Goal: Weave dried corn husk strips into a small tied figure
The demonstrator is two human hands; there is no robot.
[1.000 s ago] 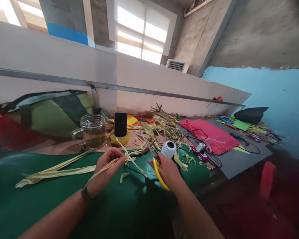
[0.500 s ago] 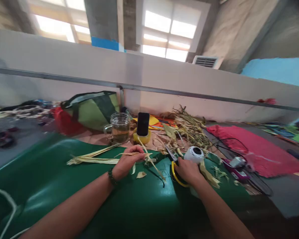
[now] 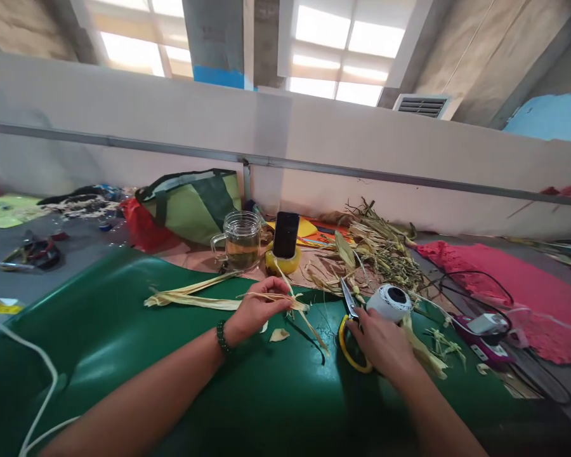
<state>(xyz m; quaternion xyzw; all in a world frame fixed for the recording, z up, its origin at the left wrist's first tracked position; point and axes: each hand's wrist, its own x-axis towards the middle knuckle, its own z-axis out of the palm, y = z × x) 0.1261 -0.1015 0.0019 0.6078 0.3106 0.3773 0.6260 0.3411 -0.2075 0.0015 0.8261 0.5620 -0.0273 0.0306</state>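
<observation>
My left hand point(image 3: 261, 310) is closed in a pinch on a small bundle of dried husk strips point(image 3: 299, 305), whose thin ends fan out beyond the fingertips. My right hand point(image 3: 387, 346) has its fingers on a pair of scissors point(image 3: 343, 346) with yellow handles, the blades pointing away from me. Right beside it a white spool of thread point(image 3: 382, 306) touches or nearly touches the hand. Longer pale husk strips point(image 3: 185, 301) lie left of my left hand, and a small husk scrap point(image 3: 279, 334) lies below it.
A green mat point(image 3: 247, 393) covers the work surface. Behind it stand a glass mug point(image 3: 242, 244) of liquid, a phone point(image 3: 286, 235) on a yellow stand, and a green bag point(image 3: 195, 212). A dried plant heap point(image 3: 385, 251), purple power strip point(image 3: 483, 346) and pink cloth point(image 3: 514, 292) are rightward.
The camera view has shifted, so the scene sits further right in the picture. My left hand keeps its pinch on the husk strips; my right hand stays at the scissors.
</observation>
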